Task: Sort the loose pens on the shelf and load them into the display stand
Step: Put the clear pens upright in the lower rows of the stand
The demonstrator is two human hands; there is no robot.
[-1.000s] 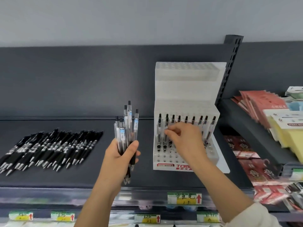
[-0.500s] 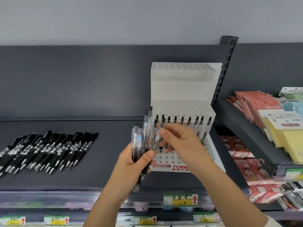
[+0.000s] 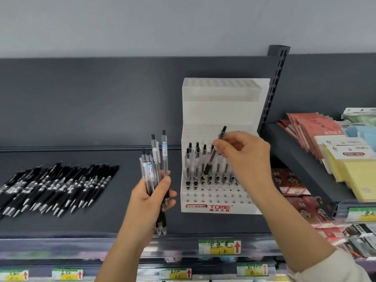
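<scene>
A white stepped display stand with rows of holes stands on the dark shelf. Several clear pens stand upright in its lower tier. My right hand pinches one clear pen tilted above those pens, tip down over the stand. My left hand grips a bundle of clear pens upright, just left of the stand. A pile of loose black pens lies flat on the shelf at the left.
A dark upright shelf post rises behind the stand. To the right, a lower shelf holds yellow sticky-note pads and red packets. Price labels line the shelf's front edge.
My right hand drew one pen out of the bundle and carried it right and up over the stand. My left hand moved the bundle back to the left.
</scene>
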